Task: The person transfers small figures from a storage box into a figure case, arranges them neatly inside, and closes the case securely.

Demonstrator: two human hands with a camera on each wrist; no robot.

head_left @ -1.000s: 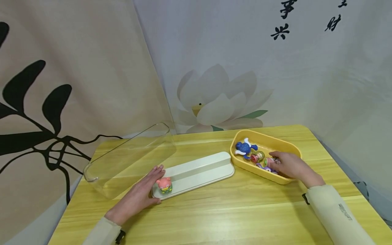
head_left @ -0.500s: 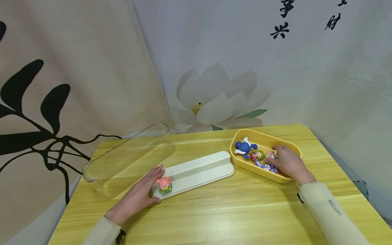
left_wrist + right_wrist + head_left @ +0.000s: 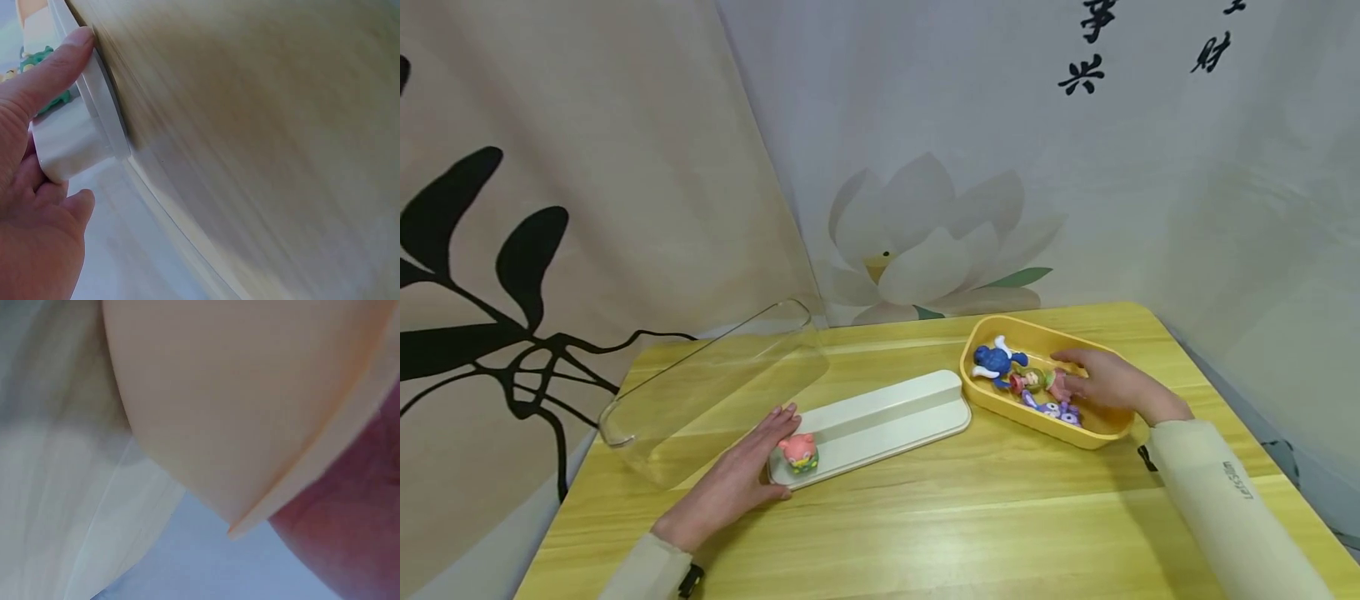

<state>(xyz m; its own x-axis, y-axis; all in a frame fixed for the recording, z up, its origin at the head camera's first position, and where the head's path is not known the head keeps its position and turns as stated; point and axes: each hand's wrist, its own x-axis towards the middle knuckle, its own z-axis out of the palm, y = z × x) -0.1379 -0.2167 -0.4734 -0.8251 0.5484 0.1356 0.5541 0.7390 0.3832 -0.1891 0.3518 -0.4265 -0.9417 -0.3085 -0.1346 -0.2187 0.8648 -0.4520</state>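
In the head view my left hand (image 3: 730,475) grips the near-left end of a white stepped stand (image 3: 887,421), fingers along the back edge, thumb at the front. The left wrist view shows the thumb (image 3: 53,72) over its edge. On that end sits a pink-headed pig figurine (image 3: 800,451). My right hand (image 3: 1116,383) reaches into a yellow tray (image 3: 1097,429); thumb and forefinger stand apart about a pink-dressed figurine (image 3: 1057,385). Beside it lie a doll-headed figurine (image 3: 1028,380), purple figurines (image 3: 1056,410) and a blue one with white parts (image 3: 995,361).
A clear plastic cover (image 3: 715,392) lies at the table's back left, behind my left hand. Printed cloth (image 3: 940,100) hangs beyond the far edge of the wooden table (image 3: 925,533). The tray's wall (image 3: 206,412) fills much of the right wrist view.
My right hand has moved left and back, then drawn off to the right inside the tray. The pink-dressed figurine has shifted and turned. My left hand keeps its place on the stand.
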